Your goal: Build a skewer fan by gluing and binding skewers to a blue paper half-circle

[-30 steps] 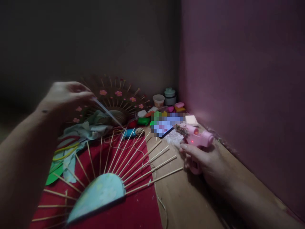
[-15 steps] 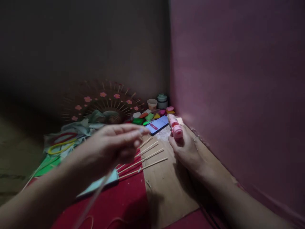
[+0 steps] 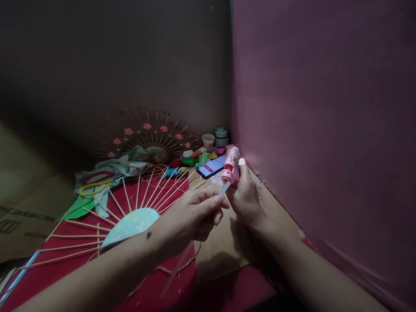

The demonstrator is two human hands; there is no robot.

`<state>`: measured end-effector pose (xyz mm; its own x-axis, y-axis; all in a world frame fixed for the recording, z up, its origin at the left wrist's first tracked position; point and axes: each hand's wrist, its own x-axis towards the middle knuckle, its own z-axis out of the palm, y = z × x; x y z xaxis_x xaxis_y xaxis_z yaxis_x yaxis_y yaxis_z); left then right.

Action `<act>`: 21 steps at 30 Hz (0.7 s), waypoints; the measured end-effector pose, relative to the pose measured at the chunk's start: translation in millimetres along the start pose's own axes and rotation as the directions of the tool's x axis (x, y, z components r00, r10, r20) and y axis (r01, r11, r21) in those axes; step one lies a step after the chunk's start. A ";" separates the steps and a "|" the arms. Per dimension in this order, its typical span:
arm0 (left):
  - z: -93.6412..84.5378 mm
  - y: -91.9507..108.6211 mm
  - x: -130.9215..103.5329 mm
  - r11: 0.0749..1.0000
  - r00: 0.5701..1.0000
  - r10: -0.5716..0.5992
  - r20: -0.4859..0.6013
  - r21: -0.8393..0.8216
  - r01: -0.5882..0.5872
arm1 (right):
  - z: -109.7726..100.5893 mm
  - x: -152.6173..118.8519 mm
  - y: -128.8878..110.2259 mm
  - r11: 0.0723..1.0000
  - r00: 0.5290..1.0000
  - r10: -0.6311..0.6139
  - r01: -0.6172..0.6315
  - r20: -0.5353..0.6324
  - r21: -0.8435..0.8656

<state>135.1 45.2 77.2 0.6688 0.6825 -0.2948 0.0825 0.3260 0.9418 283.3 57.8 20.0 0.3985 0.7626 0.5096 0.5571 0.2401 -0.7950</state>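
My right hand (image 3: 247, 195) is closed around a pink hot glue gun (image 3: 231, 167), its back end turned toward me. Between the thumb and fingers of my left hand (image 3: 204, 212) is a long translucent glue stick (image 3: 225, 189). Its front tip meets the back end of the gun; whether it has gone inside I cannot tell. The stick's blurred tail hangs below my left hand. Under my left forearm lies a fan of thin wooden sticks around a pale blue-green half disc (image 3: 133, 225), on red cloth (image 3: 123, 277).
A phone (image 3: 212, 167) lies beyond my hands, near colourful clay pieces (image 3: 188, 161), a cup (image 3: 208, 140) and a jar (image 3: 221, 136). A flowered stick fan (image 3: 146, 134) leans at the back. Scissors (image 3: 95, 187) rest on crumpled cloth at left. A pink wall (image 3: 325, 130) rises at right.
My left hand has moved right, bringing the glue stick's tip to the back of the glue gun. The gun has shifted slightly left, and more of the stick fan now shows.
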 end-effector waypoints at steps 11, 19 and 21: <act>3.6 -4.6 0.8 0.998 0.994 -0.021 -0.104 -0.053 0.016 | 4.8 -1.4 4.3 0.997 0.999 -0.029 0.027 -0.024 -0.076; 22.5 -15.6 -5.9 0.983 0.995 0.087 -0.044 -0.157 -0.092 | -9.1 -4.3 -0.4 0.976 0.986 -0.128 0.106 -0.108 -0.190; 33.0 -13.5 -4.3 0.976 0.996 0.088 0.006 -0.200 -0.085 | -16.7 -3.1 -2.1 0.978 0.982 -0.091 0.058 -0.164 -0.200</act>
<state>155.4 16.3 71.1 0.6777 0.7047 -0.2102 -0.1241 0.3914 0.9118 293.0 44.9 25.6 0.4599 0.6287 0.6271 0.7135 0.1588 -0.6825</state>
